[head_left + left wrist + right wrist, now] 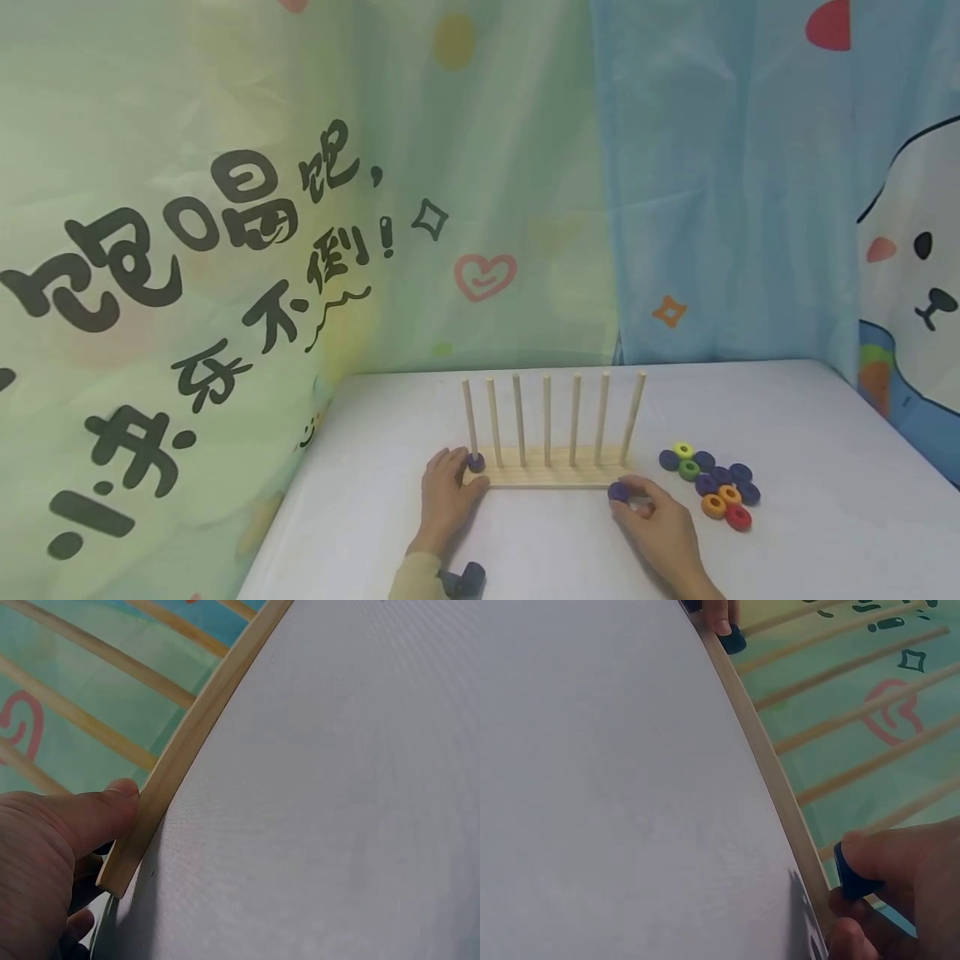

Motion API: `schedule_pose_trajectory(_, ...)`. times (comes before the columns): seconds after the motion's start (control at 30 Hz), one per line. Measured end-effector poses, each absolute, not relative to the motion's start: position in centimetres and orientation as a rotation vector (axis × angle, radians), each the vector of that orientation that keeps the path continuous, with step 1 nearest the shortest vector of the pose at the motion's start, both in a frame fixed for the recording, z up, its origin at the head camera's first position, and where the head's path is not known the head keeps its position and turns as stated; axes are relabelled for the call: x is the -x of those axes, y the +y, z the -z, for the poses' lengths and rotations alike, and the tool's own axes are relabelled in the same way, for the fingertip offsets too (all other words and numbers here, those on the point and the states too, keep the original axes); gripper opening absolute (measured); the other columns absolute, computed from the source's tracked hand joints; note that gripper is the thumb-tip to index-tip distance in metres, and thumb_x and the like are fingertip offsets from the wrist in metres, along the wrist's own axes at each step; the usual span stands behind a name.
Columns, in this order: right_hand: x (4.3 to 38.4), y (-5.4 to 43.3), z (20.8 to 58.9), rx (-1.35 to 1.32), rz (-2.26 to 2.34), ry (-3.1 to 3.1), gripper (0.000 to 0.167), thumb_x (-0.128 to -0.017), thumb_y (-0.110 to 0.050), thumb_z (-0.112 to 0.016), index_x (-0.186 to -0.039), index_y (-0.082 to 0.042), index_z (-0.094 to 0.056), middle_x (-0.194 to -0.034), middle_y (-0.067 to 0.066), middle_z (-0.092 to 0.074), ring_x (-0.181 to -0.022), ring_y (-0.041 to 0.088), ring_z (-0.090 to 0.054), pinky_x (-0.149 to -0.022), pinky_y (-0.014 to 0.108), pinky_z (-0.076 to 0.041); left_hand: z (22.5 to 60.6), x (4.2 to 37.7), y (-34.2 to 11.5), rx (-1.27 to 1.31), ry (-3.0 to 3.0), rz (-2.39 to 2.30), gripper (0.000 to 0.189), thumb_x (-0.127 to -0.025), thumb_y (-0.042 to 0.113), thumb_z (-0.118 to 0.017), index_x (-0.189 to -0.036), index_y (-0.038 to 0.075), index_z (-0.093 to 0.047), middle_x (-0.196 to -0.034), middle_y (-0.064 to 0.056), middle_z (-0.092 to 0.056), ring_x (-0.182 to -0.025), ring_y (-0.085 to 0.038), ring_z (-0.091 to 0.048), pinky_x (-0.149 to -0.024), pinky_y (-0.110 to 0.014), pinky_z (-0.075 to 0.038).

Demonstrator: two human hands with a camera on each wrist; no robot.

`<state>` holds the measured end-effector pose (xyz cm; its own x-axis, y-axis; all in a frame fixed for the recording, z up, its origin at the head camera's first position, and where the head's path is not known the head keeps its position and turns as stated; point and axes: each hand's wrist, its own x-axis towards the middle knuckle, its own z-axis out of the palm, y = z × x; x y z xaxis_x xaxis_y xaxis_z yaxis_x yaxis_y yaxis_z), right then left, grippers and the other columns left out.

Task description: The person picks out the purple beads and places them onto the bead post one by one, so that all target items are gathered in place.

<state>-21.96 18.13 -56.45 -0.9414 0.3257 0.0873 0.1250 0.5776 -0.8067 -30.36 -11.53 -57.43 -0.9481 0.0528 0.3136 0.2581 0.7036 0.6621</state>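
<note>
White table carries everything. Wooden peg rack stands mid-table, clock centred on it, head view. Loose rings bunched at 3 o'clock, probably for right-side reach. Right hand at 4, thumb and fingers pinching a dark ring, likely for fine control. Left hand at 9, thumb and fingers gripping the rack's end, presumably steadying it. Second dark ring sits low on the 9-o'clock-end peg.
</note>
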Motion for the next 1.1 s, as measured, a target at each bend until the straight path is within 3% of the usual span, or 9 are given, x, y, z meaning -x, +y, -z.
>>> schedule_pose_trajectory(0.33,21.6,17.5,56.1,0.360,-1.320,-2.600,0.042,-0.083,-0.021,-0.076,-0.122,-0.012,-0.065,-0.109,0.008,-0.069,-0.062,0.010,-0.053,-0.058,0.023,-0.041,57.8,30.6,-11.5,0.226,-2.658,1.099,0.055,-0.080,0.027,-0.078,-0.126,0.002,-0.062,-0.129,-0.016,-0.061,-0.132,-0.040,-0.043,-0.111,-0.059,-0.030)
schedule_pose_trajectory(0.87,21.5,15.4,56.3,0.260,-1.411,-2.546,0.038,-0.080,-0.017,-0.080,-0.116,-0.014,-0.068,-0.102,0.004,-0.071,-0.055,0.007,-0.050,-0.051,0.021,-0.041,57.8,30.8,-11.4,0.234,-2.637,1.098,0.054,-0.078,0.027,-0.078,-0.125,0.003,-0.063,-0.128,-0.015,-0.062,-0.131,-0.040,-0.045,-0.111,-0.059,-0.030)
schedule_pose_trajectory(1.1,21.7,13.8,55.9,0.187,-1.517,-2.505,0.035,-0.080,-0.015,-0.080,-0.113,-0.014,-0.068,-0.103,0.004,-0.071,-0.057,0.006,-0.055,-0.051,0.020,-0.046,57.8,30.8,-11.5,0.213,-2.660,1.090,0.054,-0.079,0.028,-0.077,-0.126,0.005,-0.062,-0.129,-0.013,-0.062,-0.133,-0.039,-0.044,-0.112,-0.060,-0.029)
